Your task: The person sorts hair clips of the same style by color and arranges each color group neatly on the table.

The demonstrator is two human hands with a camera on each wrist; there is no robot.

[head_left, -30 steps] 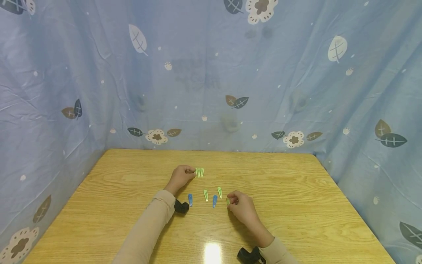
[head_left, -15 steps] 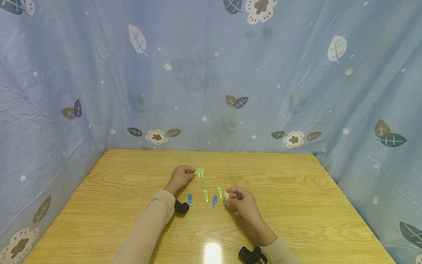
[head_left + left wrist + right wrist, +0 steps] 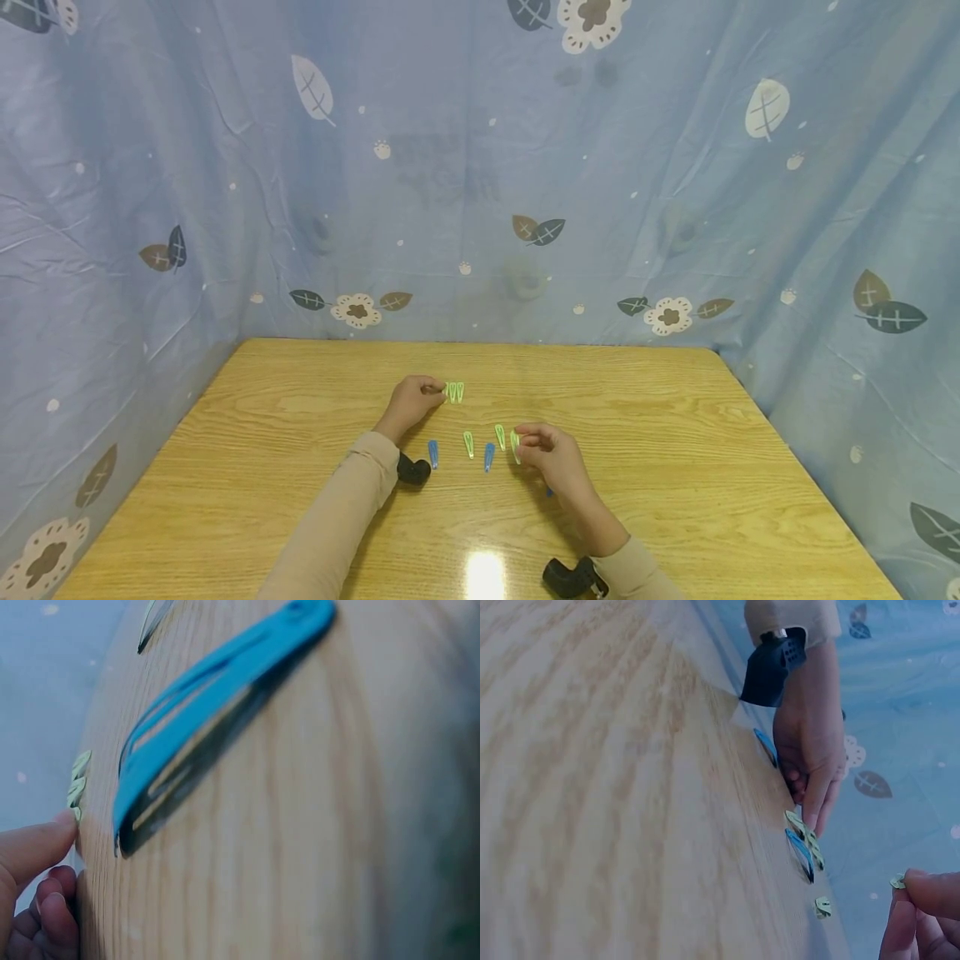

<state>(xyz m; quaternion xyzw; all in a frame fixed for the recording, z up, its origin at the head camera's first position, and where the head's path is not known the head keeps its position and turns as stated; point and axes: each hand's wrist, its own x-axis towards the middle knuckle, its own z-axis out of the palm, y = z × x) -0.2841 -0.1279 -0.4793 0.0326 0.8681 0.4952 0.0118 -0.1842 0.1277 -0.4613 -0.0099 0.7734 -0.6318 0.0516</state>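
My left hand [image 3: 412, 406] is at the left end of a short row of light green snap hair clips [image 3: 453, 392], thumb and forefinger at the leftmost clip. In the left wrist view a fingertip touches that clip [image 3: 76, 813], and the other fingers curl below. My right hand [image 3: 553, 460] pinches another green hair clip [image 3: 516, 447] by its side, upright in the head view; the right wrist view shows the clip [image 3: 898, 881] between thumb and finger. Two loose green clips, one left [image 3: 468, 445] and one right [image 3: 500, 437], lie between my hands.
Blue hair clips lie nearer me: a left clip [image 3: 432, 454], a middle clip [image 3: 489, 457] and one [image 3: 550, 492] mostly hidden under my right wrist. The wooden table [image 3: 675, 467] backs onto a blue patterned curtain [image 3: 465, 208]. Black wrist cameras [image 3: 414, 470] sit on both forearms.
My right hand has raised its green clip and shifted slightly away from me, turning the clip to show its length. A blue clip's tip now shows beneath that wrist. My left hand has stayed put.
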